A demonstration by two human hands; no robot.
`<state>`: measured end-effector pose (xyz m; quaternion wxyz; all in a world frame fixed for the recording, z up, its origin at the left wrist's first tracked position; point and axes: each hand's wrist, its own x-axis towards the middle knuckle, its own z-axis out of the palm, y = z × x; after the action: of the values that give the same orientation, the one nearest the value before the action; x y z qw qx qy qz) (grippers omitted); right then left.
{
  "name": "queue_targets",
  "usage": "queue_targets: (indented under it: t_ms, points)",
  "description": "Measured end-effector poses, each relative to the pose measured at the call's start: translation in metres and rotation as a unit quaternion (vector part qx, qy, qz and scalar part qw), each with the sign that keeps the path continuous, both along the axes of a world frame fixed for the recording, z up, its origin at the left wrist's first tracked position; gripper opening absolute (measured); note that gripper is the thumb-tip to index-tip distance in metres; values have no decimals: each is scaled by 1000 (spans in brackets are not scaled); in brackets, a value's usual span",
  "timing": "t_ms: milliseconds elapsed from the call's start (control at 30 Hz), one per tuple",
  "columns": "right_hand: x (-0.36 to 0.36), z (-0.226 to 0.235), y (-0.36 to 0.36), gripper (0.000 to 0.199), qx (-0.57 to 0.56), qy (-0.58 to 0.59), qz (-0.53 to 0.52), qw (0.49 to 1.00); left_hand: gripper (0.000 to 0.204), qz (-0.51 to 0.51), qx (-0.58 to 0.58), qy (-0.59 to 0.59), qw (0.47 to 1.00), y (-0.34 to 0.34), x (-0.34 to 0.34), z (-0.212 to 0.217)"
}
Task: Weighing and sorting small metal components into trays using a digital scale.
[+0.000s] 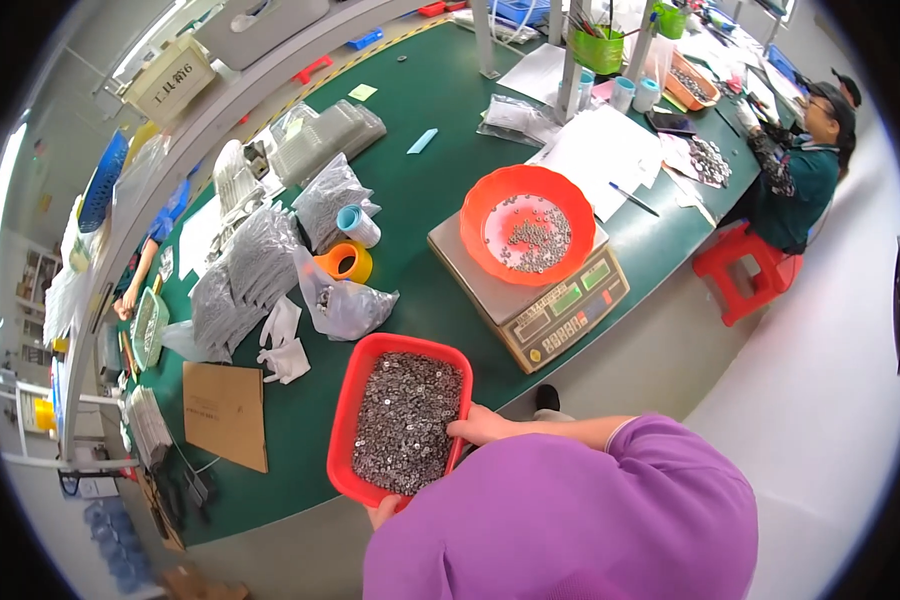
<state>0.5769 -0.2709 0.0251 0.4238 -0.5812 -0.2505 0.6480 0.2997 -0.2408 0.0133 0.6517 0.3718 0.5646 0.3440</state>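
Note:
Between my two hands is a red rectangular plastic tub point(338, 432), heaped with small grey metal parts point(406, 415) that look like nuts or washers. My right hand point(483, 425) grips its right rim, with the fingertips just over the edge. At the near edge, my left hand point(385, 511) holds the rim; most of it is hidden by the tub and my purple sleeve. To the right, a digital scale point(560, 315) stands on the green table point(425, 240). On its platform sits an orange-red scalloped bowl point(478, 205) with a scattering of similar small metal parts.
Left of the tub lie a plastic bag of parts point(345, 305), a yellow tape roll point(344, 262), white gloves point(284, 345), bagged grey packs point(245, 280) and cardboard point(225, 412). At far right a co-worker point(810, 180) sits by a red stool point(745, 272). A shelf frame point(230, 100) crosses the upper left.

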Motion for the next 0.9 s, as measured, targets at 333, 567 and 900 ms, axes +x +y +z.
queue_targets:
  t_ms: [333,567,900]
  points:
    - [60,95,7,40,179,108,-55,976,74,61,171,-68,981,-23,121,171]
    - [118,141,-2,48,264,163,-136,941,77,4,234,-77,969,3,195,205]
    - [168,126,-1,44,244,217,-168,930,72,-87,275,-39,957,27,272,232]
